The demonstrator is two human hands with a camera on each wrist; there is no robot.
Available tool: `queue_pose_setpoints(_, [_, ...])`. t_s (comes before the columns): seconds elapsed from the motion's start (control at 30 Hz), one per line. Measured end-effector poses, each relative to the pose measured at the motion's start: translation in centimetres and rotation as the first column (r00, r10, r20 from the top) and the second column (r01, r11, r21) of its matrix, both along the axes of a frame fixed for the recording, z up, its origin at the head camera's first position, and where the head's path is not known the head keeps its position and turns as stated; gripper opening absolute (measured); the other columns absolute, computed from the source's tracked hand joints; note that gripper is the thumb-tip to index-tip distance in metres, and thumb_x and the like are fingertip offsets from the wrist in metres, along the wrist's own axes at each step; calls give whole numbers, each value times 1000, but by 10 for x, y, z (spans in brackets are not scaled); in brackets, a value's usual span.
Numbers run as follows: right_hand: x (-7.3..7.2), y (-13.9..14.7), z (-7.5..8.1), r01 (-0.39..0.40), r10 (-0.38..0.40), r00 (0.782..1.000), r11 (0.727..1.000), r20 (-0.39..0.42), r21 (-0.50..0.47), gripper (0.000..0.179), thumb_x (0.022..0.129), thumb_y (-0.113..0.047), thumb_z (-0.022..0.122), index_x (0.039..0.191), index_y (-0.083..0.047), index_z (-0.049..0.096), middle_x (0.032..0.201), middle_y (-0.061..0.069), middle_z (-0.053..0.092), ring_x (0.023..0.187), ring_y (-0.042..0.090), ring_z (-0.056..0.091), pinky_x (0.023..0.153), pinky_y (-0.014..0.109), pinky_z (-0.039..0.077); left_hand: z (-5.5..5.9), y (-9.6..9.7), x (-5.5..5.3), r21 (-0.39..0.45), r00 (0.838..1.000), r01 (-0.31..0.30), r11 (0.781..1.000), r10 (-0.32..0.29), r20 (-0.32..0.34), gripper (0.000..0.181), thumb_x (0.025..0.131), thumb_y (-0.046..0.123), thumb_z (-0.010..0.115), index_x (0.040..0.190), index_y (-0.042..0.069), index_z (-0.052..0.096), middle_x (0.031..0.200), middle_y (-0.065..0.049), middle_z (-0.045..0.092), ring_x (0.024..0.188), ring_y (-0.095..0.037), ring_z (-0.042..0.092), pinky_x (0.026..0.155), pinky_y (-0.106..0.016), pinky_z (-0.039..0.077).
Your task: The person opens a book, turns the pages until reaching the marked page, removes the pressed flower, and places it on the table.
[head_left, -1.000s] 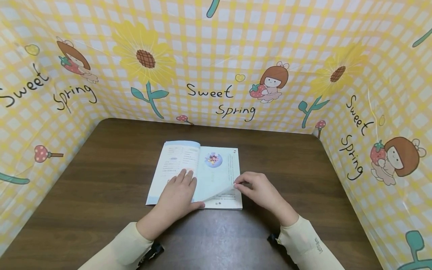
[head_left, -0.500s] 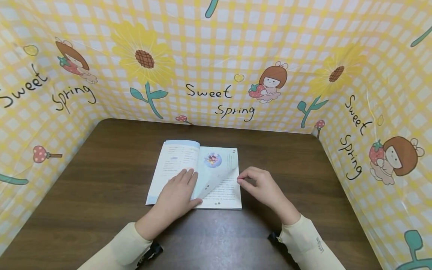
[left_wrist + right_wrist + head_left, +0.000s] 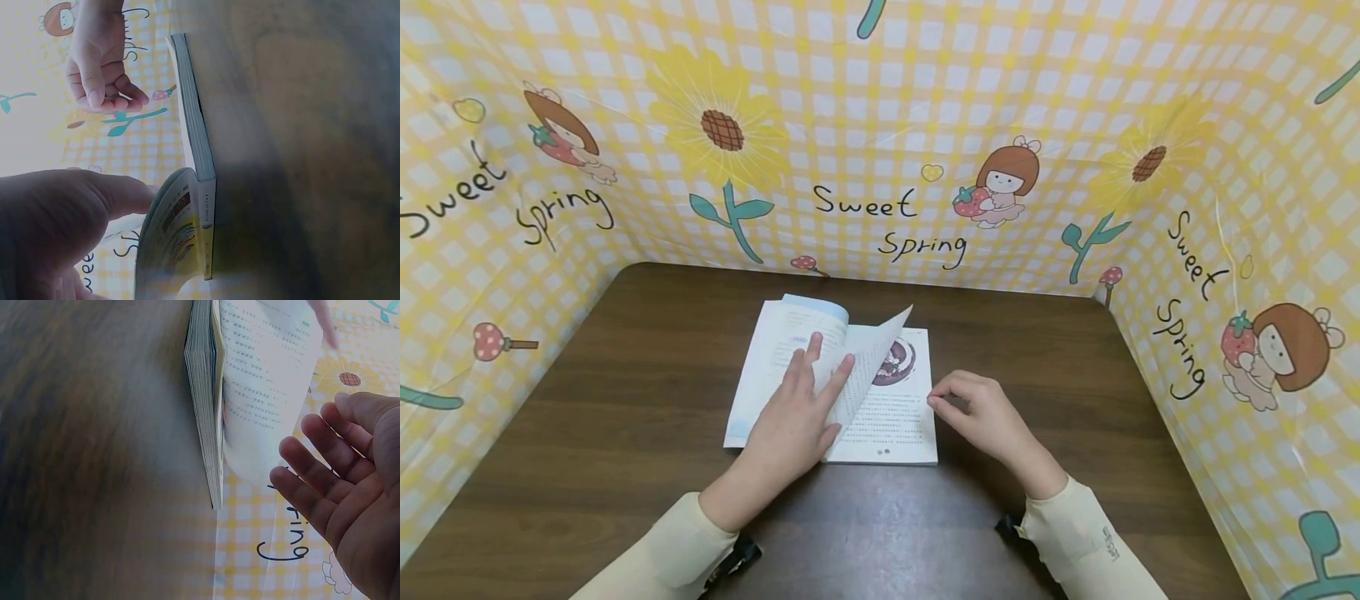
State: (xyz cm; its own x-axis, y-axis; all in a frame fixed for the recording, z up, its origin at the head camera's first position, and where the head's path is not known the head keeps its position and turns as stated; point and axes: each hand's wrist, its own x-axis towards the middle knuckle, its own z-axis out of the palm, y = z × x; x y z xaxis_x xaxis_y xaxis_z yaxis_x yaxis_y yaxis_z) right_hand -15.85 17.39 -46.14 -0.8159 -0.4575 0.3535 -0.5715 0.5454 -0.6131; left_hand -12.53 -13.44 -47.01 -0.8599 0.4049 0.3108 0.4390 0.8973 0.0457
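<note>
An open paperback book (image 3: 891, 429) lies on the table, with a round dark picture above printed lines on its right side. One page (image 3: 867, 367) stands raised at a slant near the spine. My left hand (image 3: 793, 412) spreads over the left pages, its index finger against the raised page. In the left wrist view the left thumb (image 3: 122, 194) lies at the edge of the lifted cover (image 3: 178, 219). My right hand (image 3: 981, 412) hovers by the book's right edge, fingers loosely bent. The right wrist view shows nothing between those fingers (image 3: 312, 469).
A dark brown wooden table (image 3: 625, 375) spreads around the book. Yellow checked cloth (image 3: 865, 100) with printed flowers and lettering walls it in at the back and both sides. Black straps (image 3: 733, 562) show under both sleeves.
The page my right hand held has slipped free and swung up and leftward, uncovering the picture beneath. My left fingers have spread, and the left pages have lifted slightly. The right hand stays nearly still.
</note>
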Motion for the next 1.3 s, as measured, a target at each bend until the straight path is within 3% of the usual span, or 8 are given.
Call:
queue_pose_setpoints(0.1, [0,0,-1,-1,1,1000,1000,3,1,6,94,-17,76,91,-22,75,93,-14,69,92,6,65,85,33,57,1,-2,0,-41,999,-16,999,15,-29,93,79,37,87,157,14,42,170,-22,-11,151,-55,16,109,-60,44])
queue_pose_setpoints(0.2, [0,0,-1,-1,1,1000,1000,11,5,5,94,-18,75,91,-22,75,93,-14,69,91,6,65,85,33,57,1,-3,1,-89,998,-44,995,40,-48,80,79,42,86,145,8,57,171,-18,-14,153,-54,6,112,-70,33])
queue_pose_setpoints(0.3, [0,0,0,-1,1,1000,1000,15,9,4,95,-20,75,91,-21,75,93,-15,69,91,6,65,85,34,57,2,-4,1,-115,998,-55,992,51,-37,73,79,44,85,138,6,63,172,-16,-8,155,-50,2,117,-72,19])
queue_pose_setpoints(0.4, [-1,1,-1,-3,3,1000,1000,17,12,4,95,-21,75,91,-22,75,94,-15,69,92,6,65,86,34,57,2,-3,1,-130,1000,-14,991,13,-11,71,84,39,82,143,8,59,173,-13,9,158,-41,8,121,-70,13])
queue_pose_setpoints(0.6, [-1,0,-1,-21,21,1000,1000,19,17,5,96,-22,74,91,-25,74,94,-15,68,93,9,66,87,34,56,-3,-3,0,-111,986,162,981,-157,49,68,96,9,63,158,21,41,166,-5,34,154,-28,30,122,-58,25])
queue_pose_setpoints(0.73, [-1,-1,-2,-46,46,999,999,0,15,6,95,-20,74,91,-24,74,93,-15,68,92,7,66,87,33,56,-5,-4,1,-102,977,206,973,-200,69,70,94,3,59,159,21,40,163,-5,40,152,-29,36,120,-56,32])
queue_pose_setpoints(0.97, [-2,0,-3,-78,78,997,997,-14,23,5,96,-21,73,92,-21,74,94,-12,69,92,6,66,85,33,57,-4,-6,1,-144,978,171,975,-150,143,77,93,15,65,162,20,32,159,-10,45,149,-33,39,117,-56,37])
queue_pose_setpoints(1.3, [-2,-2,-3,-109,109,994,991,11,75,4,94,-18,76,98,-17,75,98,-13,69,94,9,66,86,32,57,-4,-7,0,-135,990,85,987,-68,120,58,98,27,58,154,15,47,147,-16,56,137,-38,52,109,-60,43])
